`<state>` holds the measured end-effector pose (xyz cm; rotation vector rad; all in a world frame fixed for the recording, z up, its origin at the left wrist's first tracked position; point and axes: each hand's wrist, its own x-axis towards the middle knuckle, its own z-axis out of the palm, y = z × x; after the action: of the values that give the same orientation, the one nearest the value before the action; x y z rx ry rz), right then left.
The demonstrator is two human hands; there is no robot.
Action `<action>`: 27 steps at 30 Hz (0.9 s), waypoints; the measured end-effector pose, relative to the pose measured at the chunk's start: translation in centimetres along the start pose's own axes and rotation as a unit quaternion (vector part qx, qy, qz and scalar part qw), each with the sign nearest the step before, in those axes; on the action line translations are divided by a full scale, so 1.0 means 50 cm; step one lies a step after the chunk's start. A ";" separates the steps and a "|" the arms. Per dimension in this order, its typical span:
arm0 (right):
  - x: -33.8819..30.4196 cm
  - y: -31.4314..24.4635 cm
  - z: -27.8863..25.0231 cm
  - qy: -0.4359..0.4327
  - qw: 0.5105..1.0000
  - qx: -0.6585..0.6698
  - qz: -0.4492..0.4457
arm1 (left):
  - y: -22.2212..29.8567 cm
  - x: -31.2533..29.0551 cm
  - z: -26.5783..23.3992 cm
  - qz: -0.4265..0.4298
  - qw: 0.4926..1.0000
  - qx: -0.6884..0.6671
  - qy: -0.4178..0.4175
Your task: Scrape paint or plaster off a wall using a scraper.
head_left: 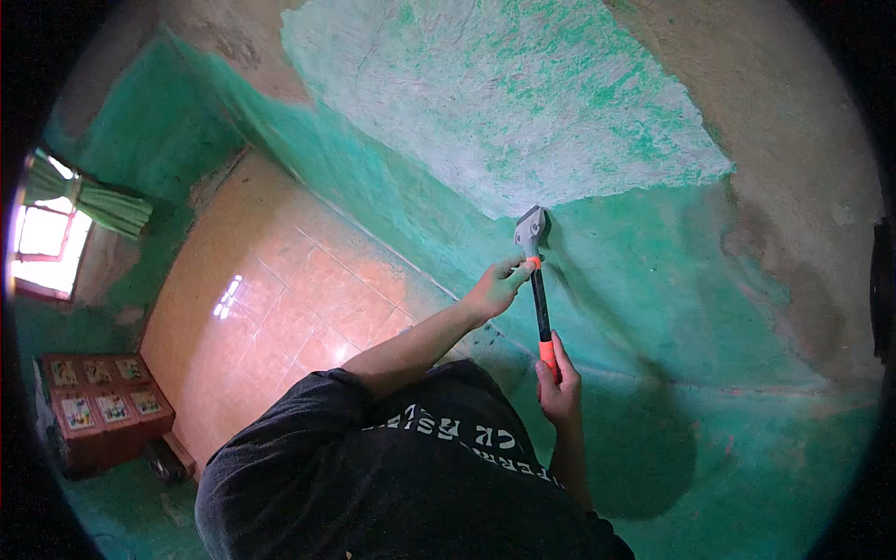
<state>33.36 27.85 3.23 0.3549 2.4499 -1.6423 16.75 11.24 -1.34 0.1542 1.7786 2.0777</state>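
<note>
A long-handled scraper (542,303) with a grey head and a black and orange handle leans up against the green wall (644,252). Its head touches the lower edge of a pale, scraped patch (523,103), where white shows through the green paint. My left hand (498,287) is closed round the upper part of the handle, just below the head. Lower down, my right hand (560,385) grips the orange end of the handle. The blade's edge against the wall is too small to make out.
Bare brownish plaster (784,121) borders the patch on the right. To the left spreads an orange tiled floor (271,308), with dust along the wall's foot. A reddish-brown cabinet (107,401) stands at the far left, below a window (45,233) with a green curtain (112,207).
</note>
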 end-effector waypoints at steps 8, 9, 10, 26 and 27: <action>-0.006 -0.051 -0.064 0.039 0.988 -0.082 -0.124 | 0.036 -0.004 0.057 0.019 0.997 -0.047 0.051; -0.009 -0.061 -0.074 0.052 0.981 -0.106 -0.156 | 0.034 -0.003 0.060 0.011 0.997 -0.058 0.047; -0.012 -0.077 -0.086 0.067 0.971 -0.130 -0.189 | 0.042 -0.008 0.067 0.012 0.997 -0.060 0.047; -0.073 -0.259 -0.114 0.095 0.958 -0.236 -0.133 | 0.109 -0.010 0.066 0.023 0.991 -0.126 -0.039; -0.073 -0.263 -0.110 0.099 0.953 -0.247 -0.142 | 0.108 -0.009 0.065 0.028 0.989 -0.137 -0.045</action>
<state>32.99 27.78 17.96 0.0998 3.0648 -1.0444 17.03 13.50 4.55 0.2177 1.4357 2.2907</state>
